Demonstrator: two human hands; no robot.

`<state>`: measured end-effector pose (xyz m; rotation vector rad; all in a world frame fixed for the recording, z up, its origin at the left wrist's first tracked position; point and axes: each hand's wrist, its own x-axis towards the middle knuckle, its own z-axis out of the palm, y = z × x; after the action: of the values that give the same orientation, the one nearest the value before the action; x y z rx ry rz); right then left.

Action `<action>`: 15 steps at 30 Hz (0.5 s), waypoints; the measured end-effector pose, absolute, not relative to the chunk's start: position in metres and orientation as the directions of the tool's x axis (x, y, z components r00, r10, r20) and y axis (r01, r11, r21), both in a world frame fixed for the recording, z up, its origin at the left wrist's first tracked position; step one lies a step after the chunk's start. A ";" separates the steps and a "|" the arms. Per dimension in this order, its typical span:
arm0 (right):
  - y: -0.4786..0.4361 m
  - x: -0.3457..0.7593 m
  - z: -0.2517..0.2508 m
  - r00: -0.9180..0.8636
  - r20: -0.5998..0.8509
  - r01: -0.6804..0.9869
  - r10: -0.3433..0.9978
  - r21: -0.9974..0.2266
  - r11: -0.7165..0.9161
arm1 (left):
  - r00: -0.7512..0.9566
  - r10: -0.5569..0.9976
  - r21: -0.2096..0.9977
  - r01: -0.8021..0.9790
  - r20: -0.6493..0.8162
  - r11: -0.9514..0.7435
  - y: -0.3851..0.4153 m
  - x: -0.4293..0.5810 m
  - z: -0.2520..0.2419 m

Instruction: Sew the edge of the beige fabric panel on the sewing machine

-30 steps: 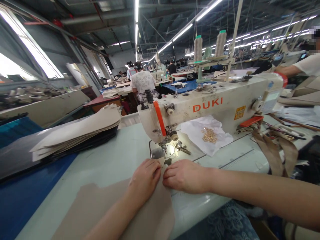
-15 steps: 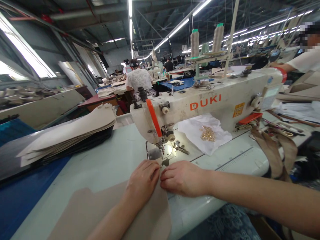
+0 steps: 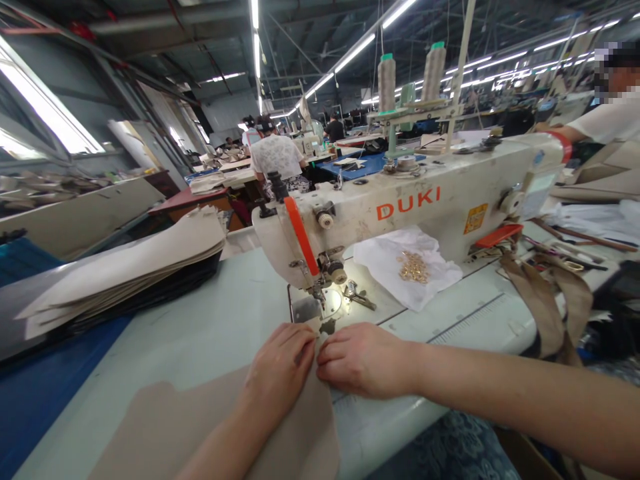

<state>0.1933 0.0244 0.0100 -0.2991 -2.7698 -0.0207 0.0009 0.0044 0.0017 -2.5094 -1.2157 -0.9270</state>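
Beige panel [image 3: 200,427] flat on pale green sewing table [image 3: 225,300], long axis running from person toward presser foot [image 3: 317,293] of DUKI sewing machine [image 3: 410,207]. 2 hands curled, pinching panel's top edge: left hand [image 3: 280,370] marginally nearer foot, right hand [image 3: 363,361] touching beside it.

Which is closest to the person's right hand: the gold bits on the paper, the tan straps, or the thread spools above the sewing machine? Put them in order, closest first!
From the right hand:
1. Gold bits, ahead on white paper.
2. Tan straps, off to the right.
3. Thread spools, far ahead, above the machine.
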 end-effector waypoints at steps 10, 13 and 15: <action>0.024 0.194 0.011 -0.913 0.354 0.204 0.201 -0.030 0.979 | 0.447 0.643 0.109 0.764 0.622 -0.636 0.004 0.003 0.003; 0.024 0.194 0.011 -0.918 0.342 0.201 0.200 -0.035 0.979 | 0.452 0.639 0.108 0.759 0.623 -0.642 0.004 0.003 0.002; 0.024 0.194 0.010 -0.917 0.344 0.200 0.202 -0.042 0.979 | 0.451 0.643 0.110 0.760 0.619 -0.640 0.004 0.003 0.002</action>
<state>0.1939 0.0242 0.0102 -0.2912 -2.7725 0.0086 0.0031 0.0043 0.0017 -2.5156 -1.2302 -0.9520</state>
